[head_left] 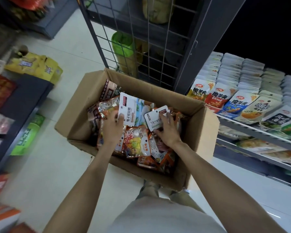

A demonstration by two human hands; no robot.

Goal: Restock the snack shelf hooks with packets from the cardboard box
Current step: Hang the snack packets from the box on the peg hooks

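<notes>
While both hands reach into the cardboard box — left hand pinches a white packet, right hand another packet.

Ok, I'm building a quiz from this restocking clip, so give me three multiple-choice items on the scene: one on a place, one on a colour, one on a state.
1. Where does the cardboard box stand?
A. on the floor beside the wire grid panel
B. on a shelf
C. on a trolley

2. What colour is most of the packet in the left hand?
A. black
B. white
C. purple

3. What is the right hand doing?
A. hanging idle
B. pressing the box flap
C. gripping a white packet

Answers: 1 A, the box sits on the pale floor at the foot of the wire grid panel. 2 B, its face is white with dark print. 3 C, fingers and thumb curl round the packet's edge.
</notes>
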